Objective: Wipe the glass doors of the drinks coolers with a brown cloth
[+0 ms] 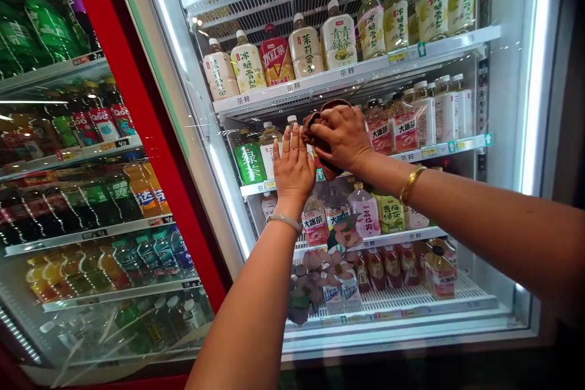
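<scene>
My left hand (294,164) lies flat with its fingers stretched upward against the glass door of a drinks cooler, and it holds nothing. Just right of it, my right hand (342,137) has its fingers wrapped round a brown cloth (329,164), which is bunched up against the same glass. A pale bangle (284,221) sits on the left wrist and a gold bracelet (412,184) on the right. Behind the glass, a green bottle (250,159) and a red-capped bottle (276,58) stand on the shelves.
Several shelves of bottles fill the cooler, with a white shelf edge (356,71) above my hands. Flower decorations (342,234) show low on the glass. At the left, a red door frame (150,134) borders a second cooler with bottles (48,21).
</scene>
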A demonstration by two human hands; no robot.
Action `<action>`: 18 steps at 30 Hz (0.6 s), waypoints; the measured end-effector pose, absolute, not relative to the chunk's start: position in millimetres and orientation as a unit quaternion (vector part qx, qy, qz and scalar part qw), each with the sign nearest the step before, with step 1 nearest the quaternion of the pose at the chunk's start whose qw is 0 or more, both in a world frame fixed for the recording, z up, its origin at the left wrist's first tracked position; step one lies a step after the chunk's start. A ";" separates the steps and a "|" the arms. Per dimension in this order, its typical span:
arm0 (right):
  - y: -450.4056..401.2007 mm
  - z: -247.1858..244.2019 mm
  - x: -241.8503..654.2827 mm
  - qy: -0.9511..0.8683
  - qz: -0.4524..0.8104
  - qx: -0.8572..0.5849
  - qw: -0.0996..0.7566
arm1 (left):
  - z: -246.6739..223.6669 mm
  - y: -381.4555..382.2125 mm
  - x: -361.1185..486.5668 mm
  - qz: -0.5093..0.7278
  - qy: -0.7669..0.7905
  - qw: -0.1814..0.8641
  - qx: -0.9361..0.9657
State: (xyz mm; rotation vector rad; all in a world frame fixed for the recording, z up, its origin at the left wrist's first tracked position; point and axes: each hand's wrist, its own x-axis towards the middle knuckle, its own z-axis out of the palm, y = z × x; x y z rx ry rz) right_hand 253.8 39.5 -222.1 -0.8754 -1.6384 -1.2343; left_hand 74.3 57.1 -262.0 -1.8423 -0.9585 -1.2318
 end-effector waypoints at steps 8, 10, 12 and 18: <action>30.7 -207.6 291.1 -0.753 -0.516 -0.302 0.276 | -264.7 56.2 75.7 -0.507 -0.383 0.335 -0.696; 32.9 -196.4 271.2 -0.703 -0.501 -0.350 0.364 | -265.1 56.0 76.7 -0.518 -0.398 0.331 -0.681; 35.6 -198.2 246.6 -0.670 -0.485 -0.374 0.420 | -265.2 56.4 74.5 -0.520 -0.402 0.332 -0.676; 35.3 -224.7 256.0 -0.726 -0.553 -0.275 0.303 | -263.9 56.2 43.8 -0.451 -0.363 0.368 -0.728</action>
